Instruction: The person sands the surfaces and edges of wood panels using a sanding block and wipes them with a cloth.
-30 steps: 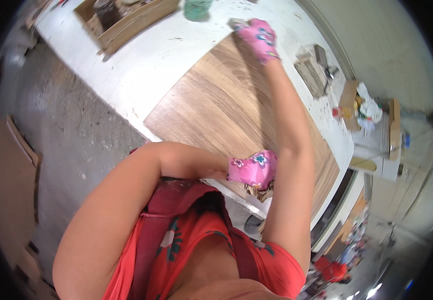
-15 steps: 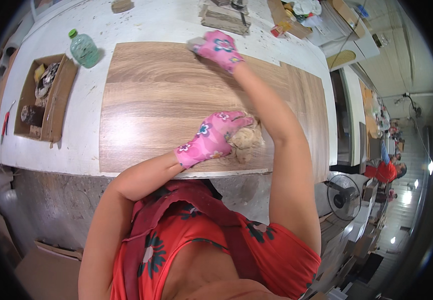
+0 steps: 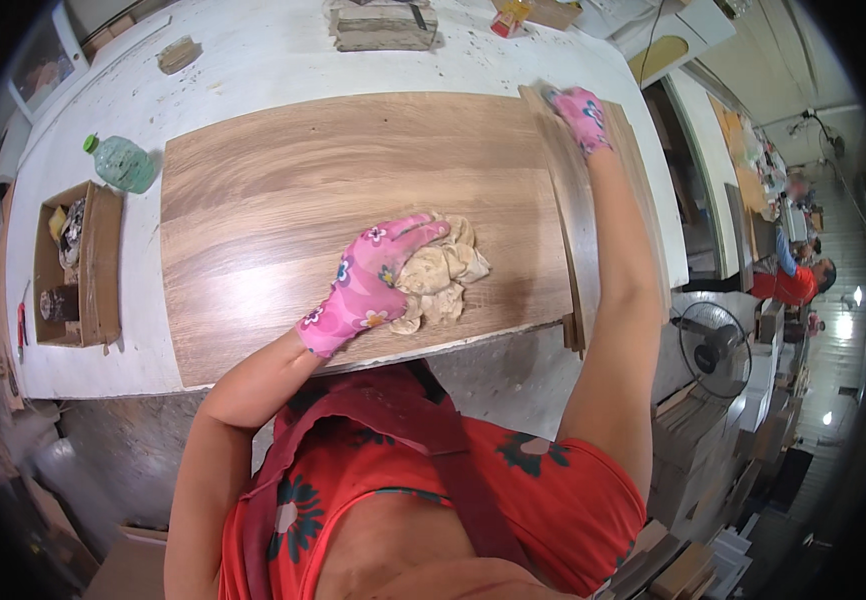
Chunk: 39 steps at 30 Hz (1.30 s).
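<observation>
A large wood-grain board (image 3: 283, 170) lies flat across the white worktable in front of me. My left hand (image 3: 365, 280), in a pink flowered glove, presses on a crumpled cream rag (image 3: 443, 280) with its fingers bent over the cloth. At the far right, my right hand (image 3: 583, 118), gloved the same way, is closed at the far end of a narrower wood-grain panel (image 3: 578, 200). Something small and greyish shows at its fingertips, too blurred to name. That panel overlaps the large board's right edge, and my right forearm hides part of it.
To the left stand a green-capped clear bottle (image 3: 123, 163) and an open cardboard box (image 3: 106, 270) with rags inside. A red-handled tool (image 3: 22, 325) lies beside the box. Grey blocks (image 3: 385, 27) sit at the table's far side. A floor fan (image 3: 715, 345) and a person (image 3: 798, 283) are off right.
My right hand has moved right, from the large board's far edge to the narrow panel, which now lies over the board's right edge. My left hand and the rag have shifted slightly left.
</observation>
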Available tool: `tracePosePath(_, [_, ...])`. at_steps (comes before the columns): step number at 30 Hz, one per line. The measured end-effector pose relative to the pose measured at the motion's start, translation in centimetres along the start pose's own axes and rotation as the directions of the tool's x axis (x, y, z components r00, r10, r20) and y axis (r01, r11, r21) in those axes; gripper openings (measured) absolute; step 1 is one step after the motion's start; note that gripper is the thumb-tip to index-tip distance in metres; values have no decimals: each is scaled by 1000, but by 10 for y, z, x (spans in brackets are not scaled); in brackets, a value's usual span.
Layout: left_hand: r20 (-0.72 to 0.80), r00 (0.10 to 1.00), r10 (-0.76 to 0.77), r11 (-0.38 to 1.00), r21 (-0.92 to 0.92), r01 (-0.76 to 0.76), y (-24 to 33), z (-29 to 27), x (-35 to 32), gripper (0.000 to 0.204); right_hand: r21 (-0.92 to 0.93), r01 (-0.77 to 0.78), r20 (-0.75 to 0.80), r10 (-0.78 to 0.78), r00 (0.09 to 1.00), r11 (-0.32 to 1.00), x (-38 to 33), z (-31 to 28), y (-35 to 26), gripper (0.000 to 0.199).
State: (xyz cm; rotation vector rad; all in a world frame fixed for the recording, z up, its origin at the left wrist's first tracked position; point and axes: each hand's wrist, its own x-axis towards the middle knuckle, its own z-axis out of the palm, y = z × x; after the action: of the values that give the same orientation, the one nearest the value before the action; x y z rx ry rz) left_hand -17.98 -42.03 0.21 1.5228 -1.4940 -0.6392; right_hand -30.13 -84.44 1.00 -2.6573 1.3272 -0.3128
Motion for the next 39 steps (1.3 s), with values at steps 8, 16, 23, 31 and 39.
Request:
tracePosePath(8, [-74, 997, 0, 1000, 8, 1, 4, 6, 1, 76, 191, -116, -53, 128, 990, 975, -38, 21, -26, 47])
tracePosePath(16, [-114, 993, 28, 994, -102, -40, -1, 12, 0, 70, 97, -146, -74, 153, 985, 985, -194, -4, -9, 49])
tracePosePath(23, [-164, 986, 5, 953, -298, -55, -2, 20, -2, 61, 147, -150, -122, 168, 978, 978, -362, -25, 26, 41])
tracePosePath(31, [-313, 947, -76, 926, -375, -49, -19, -62, -39, 54, 349, -202, -366, 331, 870, 915, -421, -6, 11, 46])
tracePosePath(39, [-470, 879, -72, 997, -5, 79, -123, -190, -83, 47, 265, -254, -527, 360, 770, 930, -405, 38, -37, 57])
